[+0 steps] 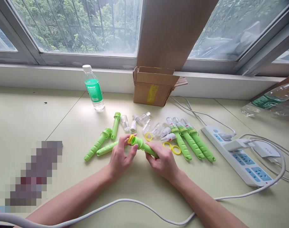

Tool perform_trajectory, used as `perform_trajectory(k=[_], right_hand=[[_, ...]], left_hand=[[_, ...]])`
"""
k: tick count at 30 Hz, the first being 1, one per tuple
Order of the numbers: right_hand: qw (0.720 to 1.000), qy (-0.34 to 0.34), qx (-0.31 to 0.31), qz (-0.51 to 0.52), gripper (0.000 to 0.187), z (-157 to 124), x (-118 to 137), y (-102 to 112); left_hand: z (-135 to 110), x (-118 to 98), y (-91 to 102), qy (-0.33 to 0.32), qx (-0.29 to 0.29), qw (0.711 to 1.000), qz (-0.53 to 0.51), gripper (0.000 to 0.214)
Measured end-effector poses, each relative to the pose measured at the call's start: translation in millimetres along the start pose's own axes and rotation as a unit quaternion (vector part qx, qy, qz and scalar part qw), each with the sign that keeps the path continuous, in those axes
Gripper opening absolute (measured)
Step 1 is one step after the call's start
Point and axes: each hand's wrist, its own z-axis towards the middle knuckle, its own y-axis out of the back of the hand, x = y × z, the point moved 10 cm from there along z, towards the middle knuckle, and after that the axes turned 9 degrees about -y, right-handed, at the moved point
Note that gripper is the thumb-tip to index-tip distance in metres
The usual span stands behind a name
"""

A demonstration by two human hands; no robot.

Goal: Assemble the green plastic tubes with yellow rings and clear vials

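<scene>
With the green handle [144,146] gripped by the right hand [163,160] short of the table's [135,186] far edge, the yellow ring [130,138] pinched by the left hand [122,155] is best centred on the thread.

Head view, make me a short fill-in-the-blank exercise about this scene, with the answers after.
The threaded handle in the right hand is colored ____.
The ring held by the left hand is colored ____.
The upright bottle has a cap colored ____.
In the picture, the cardboard box stands to that bottle's ____.
Missing words: green; yellow; white; right.
</scene>
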Motion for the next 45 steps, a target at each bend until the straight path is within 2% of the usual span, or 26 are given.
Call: perform_trajectory(k=[9,15,21,30,35,40,45], right_hand=[[1.0,0.005,-0.011,-0.025,0.032,-2,2,-2],[0.995,0.008,-0.057,-0.078,0.034,-1,3,5],[0.992,0.077,-0.043,-0.093,0.046,-4,20,1],[0.987,0.089,-0.052,-0.125,0.061,-3,23,1],[0.983,0.105,-0.05,-0.144,0.063,-4,22,-1],[0.984,0.098,-0.045,-0.144,0.06,-5,19,-3],[0.986,0.09,-0.036,-0.137,0.06,-5,17,-5]], left_hand=[[0,-4,-2.7,-0.019,0.008,1.0,0.003,0.033],[-3,-3,-7.3,-0.021,0.033,0.999,-0.005,0.037],[-5,-14,-18.6,-0.077,0.096,0.992,0.012,0.03],[3,-9,-23.2,-0.026,0.125,0.991,-0.048,0.019],[5,-7,-23.6,-0.009,0.126,0.989,-0.08,0.017],[4,1,-23.1,0.022,0.121,0.99,-0.076,0.013],[6,-1,-18.8,0.005,0.105,0.993,-0.045,0.01]])
